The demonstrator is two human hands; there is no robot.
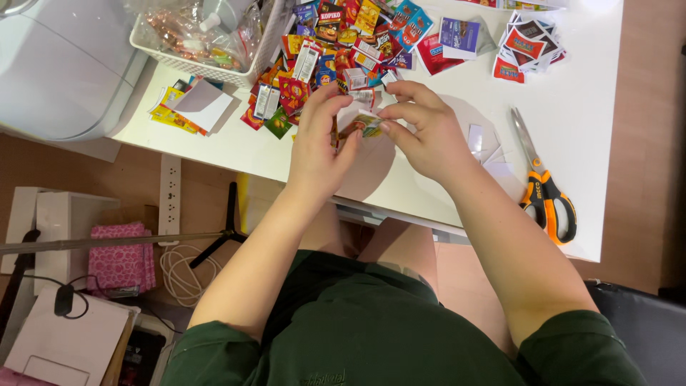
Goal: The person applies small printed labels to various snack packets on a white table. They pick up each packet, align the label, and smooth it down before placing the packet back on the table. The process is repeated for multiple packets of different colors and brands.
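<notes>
Both hands meet over the white table [586,107]. My left hand [318,146] and my right hand [421,129] pinch a small folded, colourful wrapper piece [361,126] between the fingertips of both. Just beyond the hands lies a heap of many small colourful sachet wrappers [343,46]. Part of the held piece is hidden by my fingers.
Orange-handled scissors [541,184] lie on the table to the right. A white basket [207,36] with bagged items stands at the back left, a small stack of wrappers [527,46] at the back right. Paper cards [193,104] sit at the left. Below: power strip [170,194], pink cloth [121,257].
</notes>
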